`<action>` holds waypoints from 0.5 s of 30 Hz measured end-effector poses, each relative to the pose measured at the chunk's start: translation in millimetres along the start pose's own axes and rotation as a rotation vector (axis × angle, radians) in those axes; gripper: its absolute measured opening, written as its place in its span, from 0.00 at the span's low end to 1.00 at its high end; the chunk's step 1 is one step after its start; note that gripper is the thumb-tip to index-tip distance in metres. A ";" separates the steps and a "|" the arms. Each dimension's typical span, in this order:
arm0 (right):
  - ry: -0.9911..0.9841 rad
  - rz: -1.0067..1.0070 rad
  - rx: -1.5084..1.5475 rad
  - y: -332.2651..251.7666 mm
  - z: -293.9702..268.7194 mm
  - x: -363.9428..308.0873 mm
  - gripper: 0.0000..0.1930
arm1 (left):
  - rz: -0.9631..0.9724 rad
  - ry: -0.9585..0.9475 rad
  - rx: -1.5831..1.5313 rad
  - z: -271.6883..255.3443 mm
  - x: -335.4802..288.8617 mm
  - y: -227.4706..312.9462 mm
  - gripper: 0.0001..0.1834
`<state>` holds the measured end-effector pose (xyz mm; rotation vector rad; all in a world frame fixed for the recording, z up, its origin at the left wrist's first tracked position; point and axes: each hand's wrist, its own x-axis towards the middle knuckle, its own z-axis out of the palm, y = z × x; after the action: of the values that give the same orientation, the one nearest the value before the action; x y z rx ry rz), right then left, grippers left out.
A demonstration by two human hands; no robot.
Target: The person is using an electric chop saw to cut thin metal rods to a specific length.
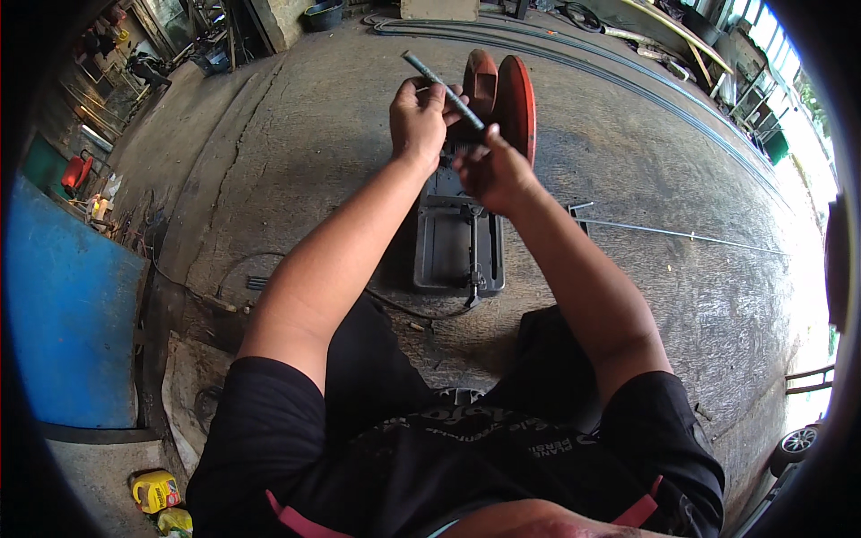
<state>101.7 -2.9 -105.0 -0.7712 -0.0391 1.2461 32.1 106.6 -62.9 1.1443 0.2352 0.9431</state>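
Note:
A short grey metal rod (429, 73), rough along its surface, is held slantwise between my two hands. My left hand (420, 121) is closed round its middle, with the upper end sticking out past the fingers. At the rod's lower right end, my right hand (499, 170) grips with the thumb on top and the fingers curled, slightly blurred. Behind and below my hands stands a cut-off saw with an orange-red guard (518, 85) and a dark metal base (444, 247). A screw clamp (473, 247) runs along the base. My hands hide the saw's middle.
A thin metal rod (682, 233) lies right of the saw. Long bars (619, 76) stretch across the floor at the back. A cable (404, 309) runs left from the base. At left are a blue panel (72, 305) and a yellow container (154, 491).

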 end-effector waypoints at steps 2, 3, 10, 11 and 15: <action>0.027 0.098 -0.158 7.2 -1.7 -2.5 0.22 | 0.021 -0.012 0.163 -3.6 4.2 3.2 0.06; 0.055 0.202 -0.314 10.1 -2.4 -3.4 0.22 | 0.014 -0.007 0.165 -6.0 6.5 4.2 0.06; 0.290 -0.501 -1.104 9.7 -9.2 -3.0 0.19 | 0.055 -0.160 0.431 -17.1 12.3 1.4 0.05; 0.286 -0.502 -1.101 8.6 -9.0 -3.2 0.19 | 0.079 -0.203 0.482 -16.9 11.7 0.9 0.04; 0.116 -0.552 -1.126 8.5 -4.9 -8.8 0.18 | 0.245 -0.256 0.643 -12.5 8.1 0.9 0.03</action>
<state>93.6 -12.0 -110.0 -1.6521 -0.8577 0.5638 29.1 121.1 -65.3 1.9061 0.1971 0.9489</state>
